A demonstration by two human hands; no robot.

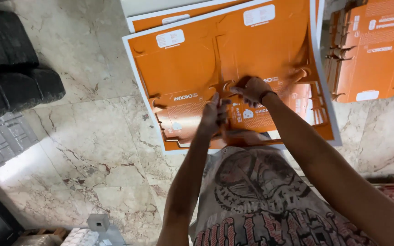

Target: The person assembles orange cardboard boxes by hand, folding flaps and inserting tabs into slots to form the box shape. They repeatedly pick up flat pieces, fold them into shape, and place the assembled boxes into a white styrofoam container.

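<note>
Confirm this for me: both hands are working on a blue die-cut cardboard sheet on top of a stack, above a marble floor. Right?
Not quite. The cardboard sheet is orange with a white border, not blue. The head view shows it. The rest holds: the left hand and right hand are both on it, it lies on top of a stack, and the marble floor is below.

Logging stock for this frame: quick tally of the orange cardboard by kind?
Large orange printed sheets with white border, stacked: 2 visible, top one, a second edge showing behind.
Piles of punched-out orange box blanks: 1.
Total: 3.
Both hands, left and right, grip the top sheet.
</note>
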